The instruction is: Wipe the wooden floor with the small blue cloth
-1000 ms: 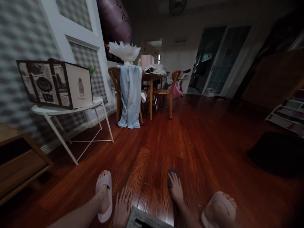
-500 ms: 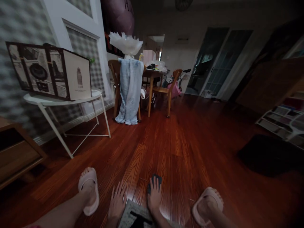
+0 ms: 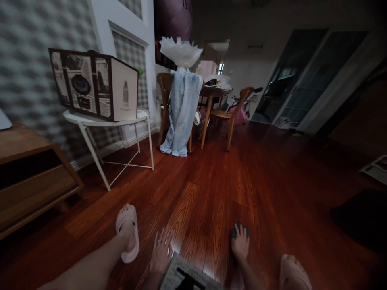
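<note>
My left hand (image 3: 161, 250) lies palm down on the wooden floor, fingers stretched out, with a ring on one finger. Right beside it is a grey speckled, flat-looking item with black marks (image 3: 183, 270) at the bottom edge of the view; I cannot tell what it is. My right hand (image 3: 241, 243) is farther right, its fingers laid over a small dark piece (image 3: 247, 232) on the floor. Most of that piece is covered, so whether it is a cloth or a pad does not show. Each hand is between my slippered feet.
On either side are my pink slippers (image 3: 134, 245). A white side table (image 3: 105, 122) carries a printed box (image 3: 124, 92), near a wooden cabinet (image 3: 36, 161). Ahead, jeans (image 3: 183, 112) hang over a chair by a dining table. A dark shape (image 3: 361, 217) lies on the right.
The view has turned left. My right hand has slid right over the floor together with the dark piece, away from my left hand. My left hand stays flat near the grey item.
</note>
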`<control>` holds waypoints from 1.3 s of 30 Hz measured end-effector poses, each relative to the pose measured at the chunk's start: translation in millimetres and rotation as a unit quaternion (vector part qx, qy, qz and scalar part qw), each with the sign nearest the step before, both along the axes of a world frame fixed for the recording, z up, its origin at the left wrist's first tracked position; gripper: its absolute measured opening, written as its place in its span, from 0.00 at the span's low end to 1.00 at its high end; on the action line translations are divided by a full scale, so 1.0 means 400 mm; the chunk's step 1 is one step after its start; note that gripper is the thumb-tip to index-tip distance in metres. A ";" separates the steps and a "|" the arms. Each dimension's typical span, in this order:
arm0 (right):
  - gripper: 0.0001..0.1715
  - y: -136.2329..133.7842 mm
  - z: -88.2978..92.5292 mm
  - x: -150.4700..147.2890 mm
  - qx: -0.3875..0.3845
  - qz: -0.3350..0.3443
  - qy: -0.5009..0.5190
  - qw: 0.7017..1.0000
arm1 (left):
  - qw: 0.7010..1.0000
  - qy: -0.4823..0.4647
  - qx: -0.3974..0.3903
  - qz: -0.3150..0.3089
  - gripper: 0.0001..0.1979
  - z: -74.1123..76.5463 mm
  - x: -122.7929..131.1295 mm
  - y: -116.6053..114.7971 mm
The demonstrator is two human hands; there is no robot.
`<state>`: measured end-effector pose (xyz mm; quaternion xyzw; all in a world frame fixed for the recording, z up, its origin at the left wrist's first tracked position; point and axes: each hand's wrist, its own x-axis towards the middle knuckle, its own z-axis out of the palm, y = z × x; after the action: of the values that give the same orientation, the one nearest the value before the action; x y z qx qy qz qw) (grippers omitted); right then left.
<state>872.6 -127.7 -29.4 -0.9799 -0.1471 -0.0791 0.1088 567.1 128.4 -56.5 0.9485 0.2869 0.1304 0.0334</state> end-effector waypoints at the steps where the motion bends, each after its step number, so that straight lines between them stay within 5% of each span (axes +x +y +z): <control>1: 0.41 0.003 -0.011 -0.008 0.010 -0.033 -0.007 0.999 | 1.000 0.002 -0.003 0.001 0.32 0.004 -0.001 -0.001; 5: 0.43 0.129 -0.034 -0.137 0.027 -0.031 0.008 0.999 | 1.000 0.013 -0.009 -0.009 0.35 0.024 -0.007 -0.001; 9: 0.46 0.316 -0.031 -0.313 0.019 0.130 0.052 0.990 | 1.000 0.003 -0.004 -0.012 0.36 0.032 -0.008 -0.004; 12: 0.53 0.391 -0.036 -0.381 0.021 0.263 0.077 0.961 | 1.000 -0.009 -0.010 -0.006 0.35 0.027 -0.005 -0.007; 15: 0.54 0.381 -0.028 -0.344 0.014 0.355 0.083 0.931 | 1.000 -0.016 -0.020 -0.006 0.34 0.021 -0.001 -0.010; 17: 0.52 0.337 -0.011 -0.266 0.005 0.340 0.073 0.938 | 1.000 -0.017 -0.020 -0.006 0.34 0.019 0.000 -0.012; 21: 0.46 0.200 0.017 -0.080 0.004 0.142 0.053 0.988 | 1.000 -0.021 -0.004 0.006 0.34 0.016 0.001 -0.014; 24: 0.42 0.120 0.012 -0.029 0.027 0.013 0.029 0.999 | 1.000 -0.023 0.004 0.002 0.34 0.015 -0.001 -0.013; 28: 0.42 0.157 -0.012 -0.143 0.040 -0.006 0.007 0.999 | 1.000 -0.020 0.001 -0.003 0.33 0.018 -0.003 -0.013; 34: 0.49 0.386 -0.040 -0.435 0.051 0.220 0.065 0.972 | 1.000 -0.022 0.009 0.009 0.33 0.013 0.001 -0.017; 36: 0.51 0.428 -0.045 -0.463 0.058 0.293 0.074 0.952 | 0.999 -0.026 0.018 0.013 0.32 0.003 0.002 -0.016; 39: 0.52 0.419 -0.037 -0.388 0.069 0.332 0.062 0.939 | 0.999 -0.030 0.033 0.012 0.33 -0.013 0.004 -0.013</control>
<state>717.5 39.8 -44.3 -0.8684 -0.4515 0.0124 0.2046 568.9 123.4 -61.6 0.9412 0.2925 0.1688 0.0098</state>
